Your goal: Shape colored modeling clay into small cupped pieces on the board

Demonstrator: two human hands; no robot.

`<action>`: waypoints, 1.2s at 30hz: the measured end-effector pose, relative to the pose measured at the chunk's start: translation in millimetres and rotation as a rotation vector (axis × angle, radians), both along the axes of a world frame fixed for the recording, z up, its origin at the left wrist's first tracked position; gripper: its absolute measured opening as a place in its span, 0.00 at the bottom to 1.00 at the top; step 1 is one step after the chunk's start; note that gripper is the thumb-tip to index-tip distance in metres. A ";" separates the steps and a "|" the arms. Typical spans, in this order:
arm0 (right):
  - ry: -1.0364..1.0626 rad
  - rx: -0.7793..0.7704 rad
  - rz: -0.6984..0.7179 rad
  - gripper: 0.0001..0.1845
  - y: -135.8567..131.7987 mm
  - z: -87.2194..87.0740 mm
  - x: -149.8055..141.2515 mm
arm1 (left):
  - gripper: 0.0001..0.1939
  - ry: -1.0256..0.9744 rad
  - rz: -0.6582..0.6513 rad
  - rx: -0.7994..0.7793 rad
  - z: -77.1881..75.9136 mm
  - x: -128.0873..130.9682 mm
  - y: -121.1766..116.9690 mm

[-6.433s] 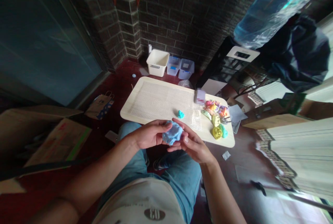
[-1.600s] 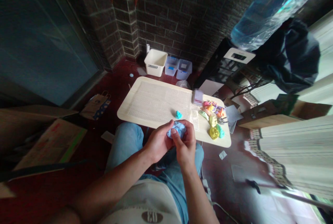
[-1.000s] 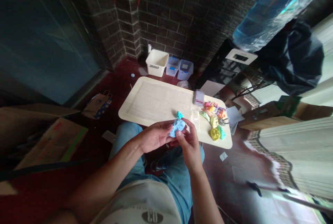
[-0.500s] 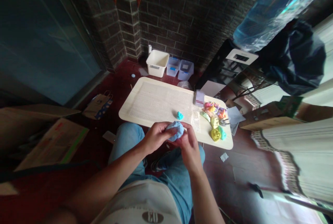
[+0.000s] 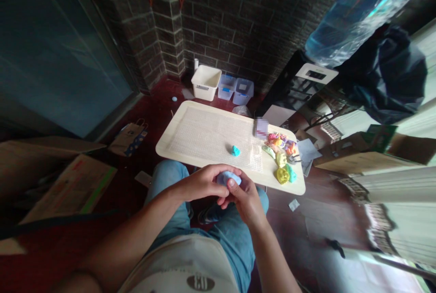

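Note:
A lump of light-blue modelling clay (image 5: 225, 177) is held between both hands, above my lap at the table's near edge. My left hand (image 5: 204, 181) curls around it from the left, fingers over its far side. From the right, my right hand (image 5: 243, 195) grips it, the thumb pressing on top; some of its fingers are hidden beneath. Just beyond the hands, a small turquoise clay lump (image 5: 235, 150) lies on the clear bubble-textured sheet (image 5: 204, 131). Yellow clay (image 5: 282, 176) and pale-yellow clay (image 5: 281, 160) sit on the table's right end.
The cream table (image 5: 163, 147) carries a pile of multicoloured clay (image 5: 277, 140) at its right. Behind it on the floor stand a white basket (image 5: 206, 79) and blue-tinted bins (image 5: 243, 93). A water dispenser (image 5: 286, 84) is at the back right; a cardboard box (image 5: 68, 188) lies left.
Both hands have closed further around the light-blue clay, and it now looks smaller and flatter between them. My right thumb has moved onto its top. The things on the table have stayed put.

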State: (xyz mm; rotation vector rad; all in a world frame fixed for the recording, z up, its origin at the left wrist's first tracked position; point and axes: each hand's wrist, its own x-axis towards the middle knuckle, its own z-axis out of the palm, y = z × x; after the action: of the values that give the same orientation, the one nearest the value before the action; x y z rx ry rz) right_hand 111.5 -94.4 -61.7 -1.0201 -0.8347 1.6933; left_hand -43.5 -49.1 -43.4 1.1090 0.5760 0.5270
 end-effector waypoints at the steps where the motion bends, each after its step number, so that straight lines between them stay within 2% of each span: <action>1: -0.036 0.023 -0.020 0.18 -1.0 -0.5 -1.1 | 0.26 -0.029 -0.016 -0.033 3.1 0.4 -0.2; 6: -0.161 0.079 -0.075 0.15 -0.9 0.4 -1.0 | 0.27 -0.086 0.012 -0.096 9.0 4.7 -2.6; 15: -0.323 0.081 -0.183 0.17 2.9 0.3 -6.9 | 0.22 -0.152 0.013 -0.096 -10.9 8.7 4.1; 18: -0.248 0.082 -0.071 0.22 5.2 0.3 1.2 | 0.21 -0.173 0.043 -0.092 -12.9 5.6 8.7; 22: 0.097 0.001 0.169 0.36 9.7 0.3 18.6 | 0.18 -0.235 0.108 -0.161 -10.1 0.5 10.2; 26: 0.254 -0.043 0.278 0.33 12.8 1.0 25.7 | 0.15 -0.299 0.081 -0.286 -7.3 0.0 6.7; 30: 0.221 -0.009 0.284 0.32 12.8 4.6 22.4 | 0.13 -0.355 0.088 -0.344 -7.4 1.7 3.5; 36: 0.111 0.064 0.116 0.23 4.5 9.8 10.8 | 0.13 -0.339 0.075 -0.290 -4.4 3.1 -2.0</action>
State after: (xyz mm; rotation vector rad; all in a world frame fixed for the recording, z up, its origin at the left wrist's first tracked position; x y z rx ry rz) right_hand 122.3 -90.0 -51.9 -0.8400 -0.8835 1.7922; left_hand -40.4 -51.1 -47.8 0.7058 0.3828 0.6574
